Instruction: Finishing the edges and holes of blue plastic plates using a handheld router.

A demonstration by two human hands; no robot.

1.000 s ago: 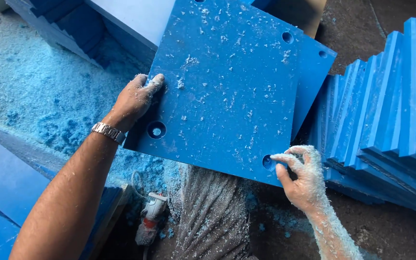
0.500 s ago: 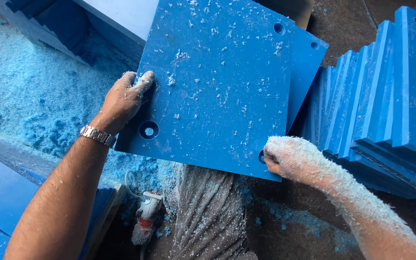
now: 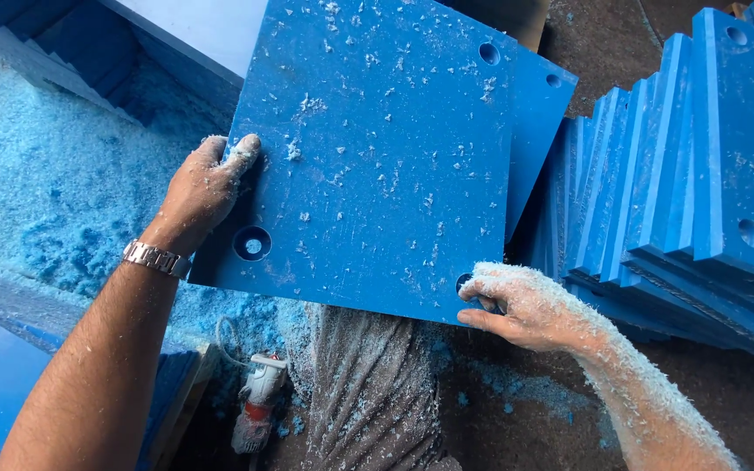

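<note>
Blue plate [image 3: 377,166]: square, held tilted at frame centre, drilled corners. Left hand [image 3: 202,187] grasps its 9 o'clock edge, fingers curled over. Right hand [image 3: 521,305] grips 5 o'clock corner, fingertips at hole. Both hands equally near. Plate stack [image 3: 700,183] at 3 o'clock; shavings [image 3: 54,192] at 9.

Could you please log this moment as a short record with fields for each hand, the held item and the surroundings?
left hand: grips the left edge of the blue square plate
right hand: grips the plate's lower right corner, coated in pale shavings
plate: flat, corner holes, flecked with shavings
wristwatch: metal, on left wrist
right side: stack of blue plates, leaning on edge
left side: blue shavings pile
</note>
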